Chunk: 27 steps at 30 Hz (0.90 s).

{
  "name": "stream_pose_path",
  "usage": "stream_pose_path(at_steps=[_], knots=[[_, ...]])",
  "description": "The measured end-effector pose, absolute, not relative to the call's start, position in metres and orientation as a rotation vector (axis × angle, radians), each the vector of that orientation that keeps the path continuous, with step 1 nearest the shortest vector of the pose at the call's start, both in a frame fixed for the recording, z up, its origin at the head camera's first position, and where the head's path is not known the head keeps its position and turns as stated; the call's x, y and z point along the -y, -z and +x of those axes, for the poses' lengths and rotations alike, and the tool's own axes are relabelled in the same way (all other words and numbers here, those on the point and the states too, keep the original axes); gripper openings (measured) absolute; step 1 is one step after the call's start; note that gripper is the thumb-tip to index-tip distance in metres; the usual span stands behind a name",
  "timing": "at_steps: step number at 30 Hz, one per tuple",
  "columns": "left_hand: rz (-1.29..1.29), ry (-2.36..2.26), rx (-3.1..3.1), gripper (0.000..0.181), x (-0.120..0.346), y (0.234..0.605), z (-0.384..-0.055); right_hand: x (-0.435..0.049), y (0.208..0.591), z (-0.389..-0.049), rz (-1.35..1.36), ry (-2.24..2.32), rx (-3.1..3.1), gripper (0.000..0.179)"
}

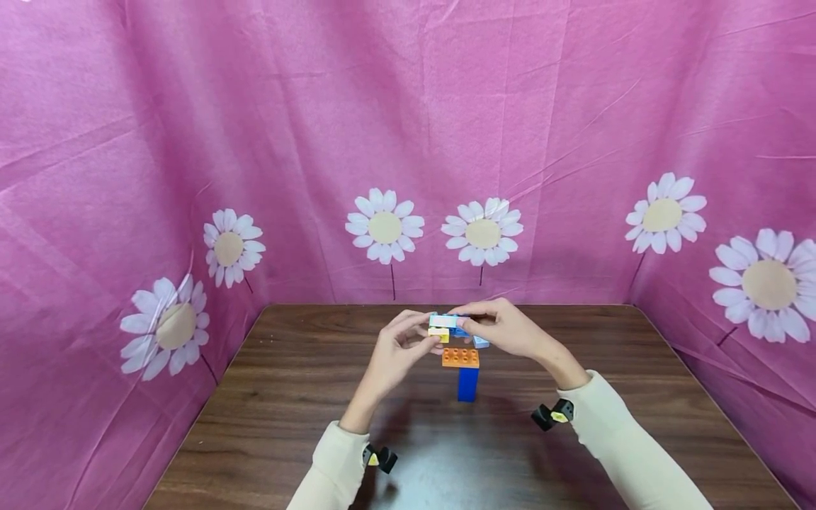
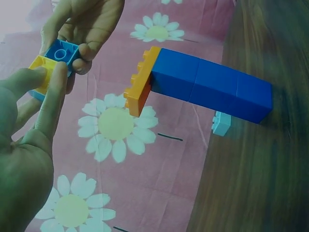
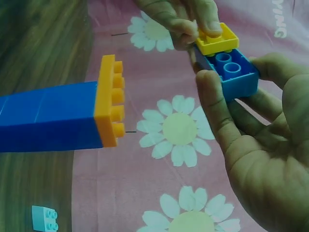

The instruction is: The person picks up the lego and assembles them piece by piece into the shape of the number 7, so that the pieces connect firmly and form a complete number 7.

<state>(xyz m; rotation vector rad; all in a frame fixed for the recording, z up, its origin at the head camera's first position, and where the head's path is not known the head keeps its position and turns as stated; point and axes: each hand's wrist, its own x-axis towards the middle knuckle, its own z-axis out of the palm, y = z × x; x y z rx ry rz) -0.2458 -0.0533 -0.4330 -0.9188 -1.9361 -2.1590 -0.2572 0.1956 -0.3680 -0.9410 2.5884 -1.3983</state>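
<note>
Both hands hold a small joined pair of building bricks above the table, behind an upright tower. My left hand (image 1: 397, 348) pinches the yellow brick (image 3: 219, 41), which sits on the underside of a blue brick (image 3: 241, 77). The right hand (image 1: 506, 328) grips that blue brick between thumb and fingers, its hollow underside showing in both wrist views. The yellow brick covers only one end of it. In front of the hands, the tower's orange studded brick (image 1: 460, 357) lies on top of stacked dark blue bricks (image 1: 467, 384) and juts out to the left.
A pale blue brick (image 2: 222, 123) lies on the wooden table (image 1: 287, 397) behind the tower, partly covered by the right hand in the head view. Pink cloth (image 1: 319, 106) printed with white daisies surrounds the table's back and sides.
</note>
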Motion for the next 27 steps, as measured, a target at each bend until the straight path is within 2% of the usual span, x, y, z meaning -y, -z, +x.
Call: stream_pose_path(at_steps=[11, 15, 21, 27], knots=[[-0.933, 2.197, 1.961, 0.045, 0.060, 0.428, -0.240, -0.194, 0.366, -0.258, -0.925, 1.371, -2.541, 0.031], [-0.950, 2.238, 1.937, 0.042, 0.059, 0.427, -0.240, -0.191, 0.371, -0.254, -0.935, 1.413, -2.536, 0.029], [-0.909, 2.098, 1.957, 0.038, 0.056, 0.425, -0.240, -0.180, 0.378, -0.246, -1.020, 1.473, -2.602, 0.039], [-0.876, 2.101, 1.986, 0.037, 0.058, 0.424, -0.236, -0.175, 0.379, -0.238, -0.975, 1.505, -2.664, 0.034]])
